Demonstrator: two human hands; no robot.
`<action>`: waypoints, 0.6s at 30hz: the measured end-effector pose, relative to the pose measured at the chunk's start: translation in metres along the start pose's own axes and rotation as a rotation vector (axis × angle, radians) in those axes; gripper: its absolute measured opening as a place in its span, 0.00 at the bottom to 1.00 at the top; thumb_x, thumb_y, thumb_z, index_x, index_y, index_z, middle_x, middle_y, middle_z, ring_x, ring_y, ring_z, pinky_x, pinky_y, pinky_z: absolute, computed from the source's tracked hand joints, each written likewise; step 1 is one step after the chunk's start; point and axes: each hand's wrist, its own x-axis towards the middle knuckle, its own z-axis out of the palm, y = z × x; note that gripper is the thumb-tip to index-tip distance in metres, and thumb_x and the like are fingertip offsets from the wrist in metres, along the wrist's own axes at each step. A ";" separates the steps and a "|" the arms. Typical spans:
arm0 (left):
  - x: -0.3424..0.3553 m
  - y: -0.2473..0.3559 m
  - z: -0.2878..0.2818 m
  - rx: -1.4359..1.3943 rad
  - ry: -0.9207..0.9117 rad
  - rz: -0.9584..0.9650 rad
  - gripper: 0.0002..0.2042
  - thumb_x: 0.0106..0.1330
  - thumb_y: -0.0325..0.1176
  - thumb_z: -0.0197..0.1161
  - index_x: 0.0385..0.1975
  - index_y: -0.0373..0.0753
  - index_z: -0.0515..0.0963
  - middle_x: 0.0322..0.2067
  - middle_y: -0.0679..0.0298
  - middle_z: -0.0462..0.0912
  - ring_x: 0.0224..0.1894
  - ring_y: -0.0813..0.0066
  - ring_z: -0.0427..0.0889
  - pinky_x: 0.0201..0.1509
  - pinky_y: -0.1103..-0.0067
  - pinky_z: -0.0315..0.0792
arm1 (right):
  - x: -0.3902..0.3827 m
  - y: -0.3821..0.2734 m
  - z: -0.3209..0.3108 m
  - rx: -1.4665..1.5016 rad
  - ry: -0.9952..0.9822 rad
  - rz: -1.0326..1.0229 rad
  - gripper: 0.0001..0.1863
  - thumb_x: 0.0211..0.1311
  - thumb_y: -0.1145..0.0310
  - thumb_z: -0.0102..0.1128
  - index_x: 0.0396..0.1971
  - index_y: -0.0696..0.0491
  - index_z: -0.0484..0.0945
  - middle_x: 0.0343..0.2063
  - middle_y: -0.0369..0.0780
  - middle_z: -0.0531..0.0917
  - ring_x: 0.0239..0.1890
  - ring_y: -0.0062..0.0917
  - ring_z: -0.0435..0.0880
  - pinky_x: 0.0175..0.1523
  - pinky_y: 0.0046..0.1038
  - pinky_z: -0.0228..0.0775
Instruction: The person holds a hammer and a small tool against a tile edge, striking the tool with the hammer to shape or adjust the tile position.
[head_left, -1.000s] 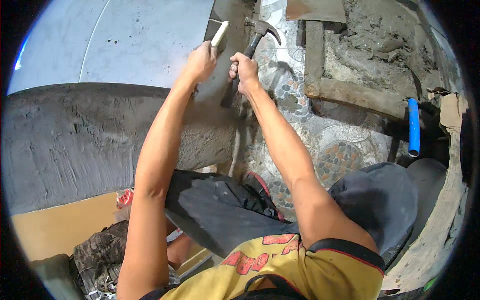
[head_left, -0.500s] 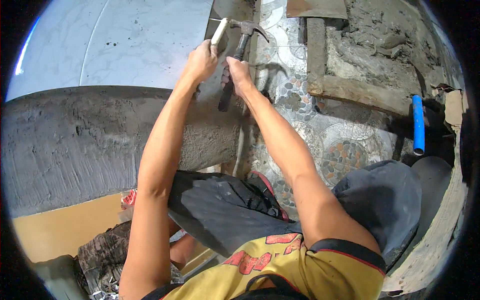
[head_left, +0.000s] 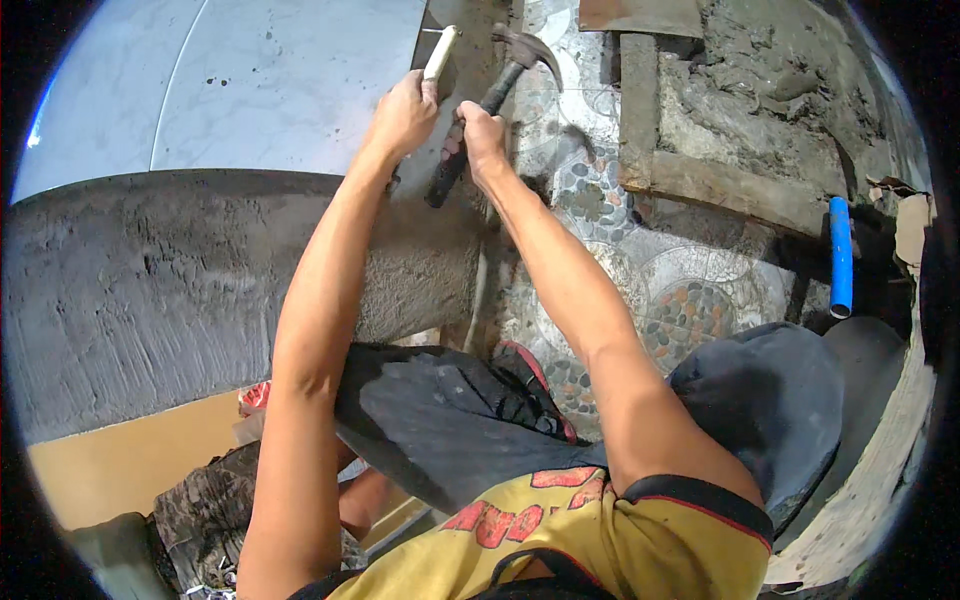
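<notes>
- Nearest me, past the dark trousers (head_left: pixel 440 410), a ledge of rough grey mortar (head_left: pixel 150 290) runs under the left forearm (head_left: pixel 330 245).
- The right hand (head_left: pixel 482 135) has its fingers closed round a claw hammer (head_left: pixel 505 85), part-way up the handle, the butt showing below the fist.
- The left hand (head_left: pixel 403 115) has its fingers curled about a pale rod (head_left: pixel 440 54), whose top pokes out near the marbled grey tile (head_left: pixel 290 90).
- The hammer head is apart from the rod, its striking face turned that way. I'd hold the rod firmly, fist low, and tap squarely and lightly; a glancing blow could catch knuckles or chip the tile.
- The rod's lower end is hidden by the hand. It may be a tool's handle, but I can't be sure from here; nor can I make out the thin line by its top.
</notes>
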 end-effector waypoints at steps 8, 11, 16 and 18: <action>0.002 -0.013 -0.002 0.062 0.042 0.150 0.19 0.74 0.41 0.46 0.52 0.32 0.74 0.40 0.39 0.81 0.44 0.42 0.82 0.49 0.59 0.74 | -0.007 -0.001 -0.014 -0.006 0.033 0.047 0.12 0.50 0.69 0.59 0.12 0.53 0.70 0.11 0.35 0.70 0.11 0.24 0.67 0.17 0.29 0.59; 0.002 0.002 -0.002 0.089 -0.044 0.072 0.19 0.74 0.41 0.46 0.53 0.32 0.73 0.43 0.38 0.80 0.49 0.40 0.79 0.52 0.58 0.72 | 0.002 -0.013 -0.025 0.040 0.038 0.016 0.11 0.50 0.70 0.58 0.12 0.53 0.69 0.10 0.35 0.69 0.10 0.24 0.67 0.17 0.29 0.60; -0.004 0.004 -0.006 0.092 -0.030 0.038 0.19 0.74 0.41 0.46 0.54 0.33 0.73 0.45 0.39 0.80 0.50 0.40 0.78 0.52 0.57 0.72 | 0.000 -0.021 -0.023 0.070 0.040 0.021 0.10 0.50 0.70 0.57 0.13 0.53 0.70 0.10 0.34 0.68 0.09 0.22 0.66 0.17 0.29 0.60; -0.006 0.006 -0.003 0.085 0.006 0.066 0.17 0.74 0.40 0.46 0.49 0.33 0.73 0.42 0.38 0.80 0.48 0.37 0.78 0.51 0.55 0.71 | 0.000 -0.018 -0.014 0.046 0.056 -0.027 0.10 0.50 0.70 0.57 0.13 0.53 0.70 0.10 0.34 0.69 0.09 0.22 0.66 0.17 0.30 0.60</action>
